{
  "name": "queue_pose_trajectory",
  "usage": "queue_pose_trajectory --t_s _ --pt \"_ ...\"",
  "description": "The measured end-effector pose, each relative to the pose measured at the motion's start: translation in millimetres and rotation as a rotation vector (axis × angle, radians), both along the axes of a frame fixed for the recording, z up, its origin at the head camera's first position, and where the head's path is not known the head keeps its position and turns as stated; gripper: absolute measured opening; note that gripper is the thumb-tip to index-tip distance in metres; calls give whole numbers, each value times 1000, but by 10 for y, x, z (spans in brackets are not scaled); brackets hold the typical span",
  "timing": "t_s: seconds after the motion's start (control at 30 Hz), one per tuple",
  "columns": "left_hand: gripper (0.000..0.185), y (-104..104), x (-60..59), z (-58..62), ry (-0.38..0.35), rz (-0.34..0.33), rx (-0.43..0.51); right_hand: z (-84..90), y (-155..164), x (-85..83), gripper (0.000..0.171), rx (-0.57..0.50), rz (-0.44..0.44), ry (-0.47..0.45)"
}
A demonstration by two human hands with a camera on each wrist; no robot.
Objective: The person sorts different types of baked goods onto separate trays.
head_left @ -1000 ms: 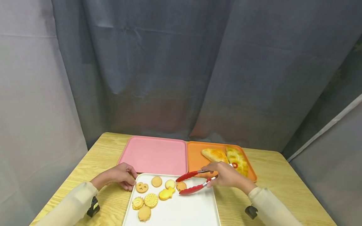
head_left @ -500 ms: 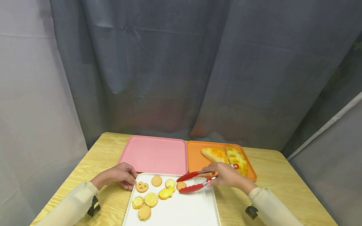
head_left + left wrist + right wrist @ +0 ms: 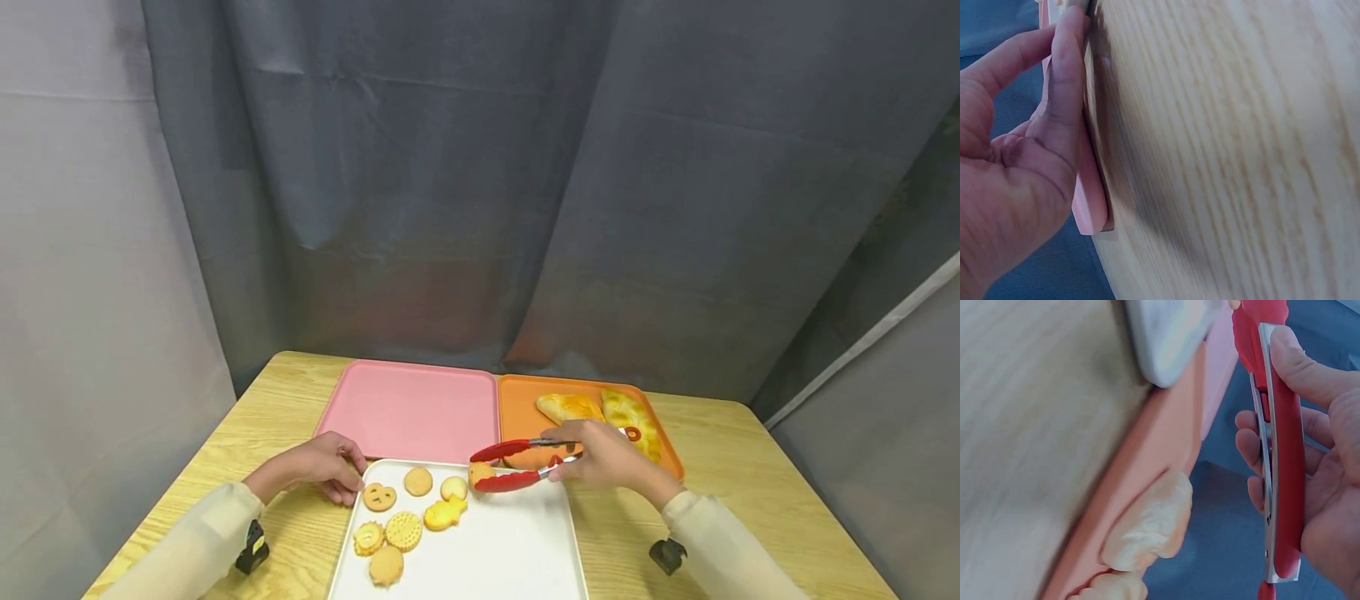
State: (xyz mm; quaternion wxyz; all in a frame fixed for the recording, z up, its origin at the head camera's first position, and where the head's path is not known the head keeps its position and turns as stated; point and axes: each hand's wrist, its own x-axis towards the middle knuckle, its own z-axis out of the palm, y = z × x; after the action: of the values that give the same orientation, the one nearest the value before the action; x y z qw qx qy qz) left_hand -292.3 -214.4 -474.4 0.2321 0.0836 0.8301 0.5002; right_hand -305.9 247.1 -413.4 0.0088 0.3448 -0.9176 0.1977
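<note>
My right hand (image 3: 603, 456) grips a pair of red-tipped tongs (image 3: 510, 482), thumb on the red handle (image 3: 1288, 481) in the right wrist view. Between the tong heads is a round cookie (image 3: 480, 473), held above the far edge of the white tray (image 3: 510, 558). At that tray's far left corner, my left hand (image 3: 326, 468) pinches the rim, thumb (image 3: 1067, 69) stretched along it in the left wrist view. Several other cookies lie on the white tray's left half, among them a fish-shaped one (image 3: 444, 512) and a pretzel-shaped one (image 3: 379, 497).
A pink tray (image 3: 412, 408) lies behind the white one. Right of it, an orange tray (image 3: 519, 408) bears pastries, including a golden triangular one (image 3: 570, 407) and a crimped yellowish one (image 3: 626, 417). Grey curtains (image 3: 412, 183) hang behind the wooden table (image 3: 720, 467).
The tongs have closed on the round cookie and lifted it, moving slightly up and away from the white tray. My left hand stays at the tray's corner.
</note>
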Motion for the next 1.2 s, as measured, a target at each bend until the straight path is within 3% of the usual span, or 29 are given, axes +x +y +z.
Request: queue_pose_trajectory --t_s 0.23,0.4,0.57,0.8,1.2 --pt "25 8 14 8 5 -2 -2 141 -89 -202 60 -39 -96 90" --pt "26 13 18 0 1 -3 10 138 -173 -419 62 -31 -176 140" --pt "26 24 23 -7 -3 -5 22 56 -241 -614 61 -10 -270 103" --pt "25 53 30 -8 -8 -10 31 -78 -283 -805 63 0 -339 72" --pt "25 90 46 6 -10 -20 36 -169 -308 -935 64 26 -379 -21"
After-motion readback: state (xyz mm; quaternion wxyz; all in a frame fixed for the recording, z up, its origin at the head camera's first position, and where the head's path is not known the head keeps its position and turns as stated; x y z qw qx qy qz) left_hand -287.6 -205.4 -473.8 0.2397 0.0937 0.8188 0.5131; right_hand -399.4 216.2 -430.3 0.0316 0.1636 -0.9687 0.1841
